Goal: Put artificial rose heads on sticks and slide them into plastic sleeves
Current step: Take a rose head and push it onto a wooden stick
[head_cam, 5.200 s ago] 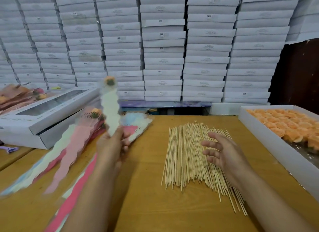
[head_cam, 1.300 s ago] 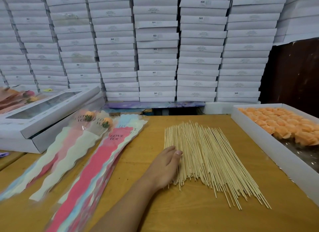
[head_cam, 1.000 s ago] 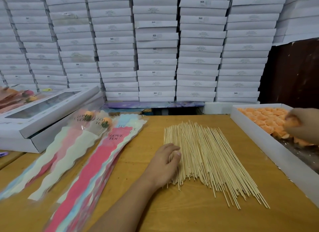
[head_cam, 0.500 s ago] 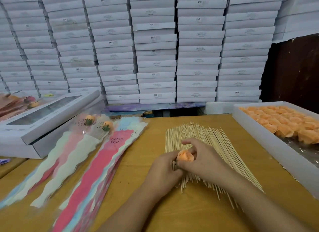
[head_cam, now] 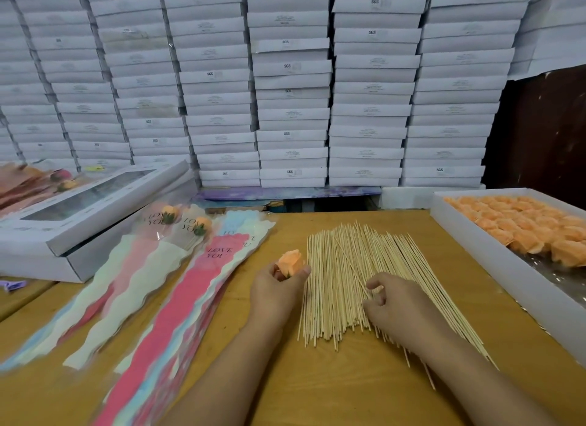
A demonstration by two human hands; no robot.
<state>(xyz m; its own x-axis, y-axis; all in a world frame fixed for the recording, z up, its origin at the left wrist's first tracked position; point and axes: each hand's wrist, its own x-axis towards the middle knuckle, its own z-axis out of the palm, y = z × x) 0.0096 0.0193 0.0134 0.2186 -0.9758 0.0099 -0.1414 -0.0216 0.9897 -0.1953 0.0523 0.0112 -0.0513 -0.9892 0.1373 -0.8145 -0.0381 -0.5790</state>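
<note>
- Your left hand [head_cam: 275,290], at centre frame, pinches a small orange artificial rose head [head_cam: 289,263] between thumb and fingertips. The bloom sits on top of the grip, just left of the sticks.
- Your right hand [head_cam: 394,308] rests on the fanned pile of thin pale wooden sticks [head_cam: 355,276], fingers curled. The thumb and forefinger seem to be closing on one stick that lies askew across the pile, but whether it is truly held cannot be told.
- The sticks run with their long axis from the lower part of the frame up toward the top, near ends at your wrists, far ends toward the stacked white boxes [head_cam: 291,86].
- What matters next: the rose head lies left of and slightly above your right hand, close by, with part of the pile between them. A lifted stick would have to point its tip leftward into the base of the bloom, which is hidden in your left fingers.
- Your right hand is the nearer one to the sticks; your left is nearer the sleeves.
- The stack of pink, blue and cream wavy-edged plastic sleeves [head_cam: 177,298] lies at left, slanting from lower left to upper centre, mouths at the upper end.
- Two finished sleeved roses [head_cam: 184,222] lie at its upper left.
- The white tray of orange rose heads [head_cam: 494,260] sits at right.
</note>
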